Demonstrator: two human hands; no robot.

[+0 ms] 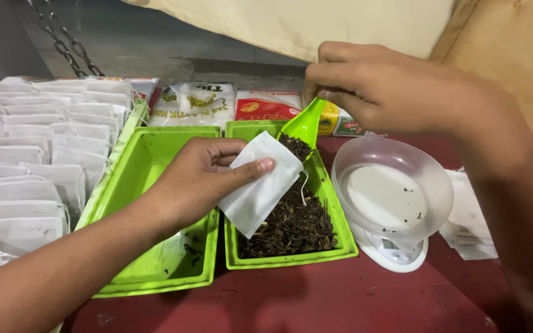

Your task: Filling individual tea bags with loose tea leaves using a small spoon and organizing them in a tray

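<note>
Green tray (334,243) of loose tea (294,225), left hand (202,179) pinching white filter bag (260,185), right hand (377,89) gripping green scoop (303,126)

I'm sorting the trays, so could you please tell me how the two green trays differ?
The right green tray holds a heap of dark loose leaves; the left green tray holds only a few crumbs. The left tray looks larger. The left hand hovers over the left tray. Both are bright green, rectangular plastic.
</note>
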